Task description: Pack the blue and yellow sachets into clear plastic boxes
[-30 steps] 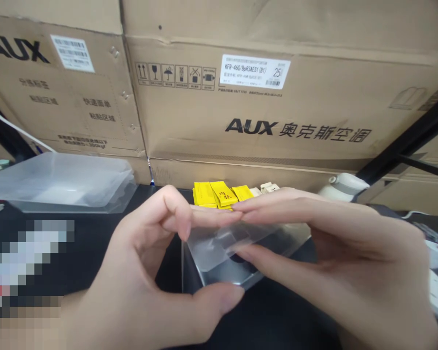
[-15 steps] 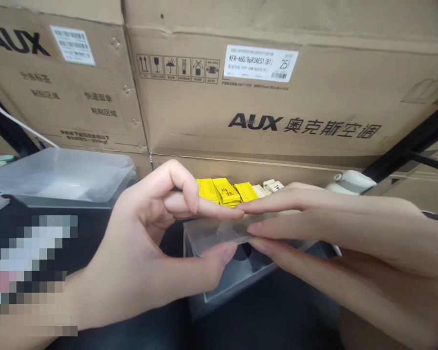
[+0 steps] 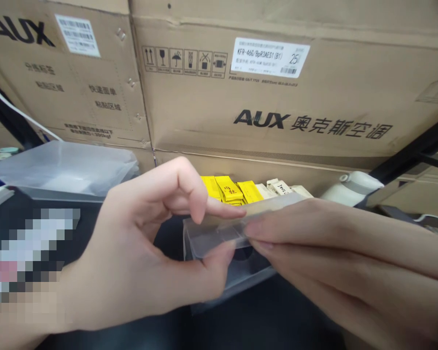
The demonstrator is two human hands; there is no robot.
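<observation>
A clear plastic box (image 3: 203,239) is held between both hands in the middle of the view, tilted, with a dark round cut-out partly visible in its near face. My left hand (image 3: 142,253) pinches its upper edge, index finger on top and thumb in front. From the other side, my right hand (image 3: 324,238) has its fingertips and thumb pressed together on the same edge or flap; the fingers cover the right part of the box. Behind the box stand several yellow packets (image 3: 229,189) and cream packets (image 3: 277,187).
A stack of frosted clear plastic sheets or boxes (image 3: 80,163) lies at left on the black table (image 3: 95,214). A white bottle (image 3: 354,188) lies at back right. Large cardboard cartons (image 3: 190,107) rise behind, with a black frame bar (image 3: 412,141) at right.
My right hand's fingers have come down and closed together on the box edge, uncovering more of its top. My left hand keeps its pinch. The view has shifted slightly.
</observation>
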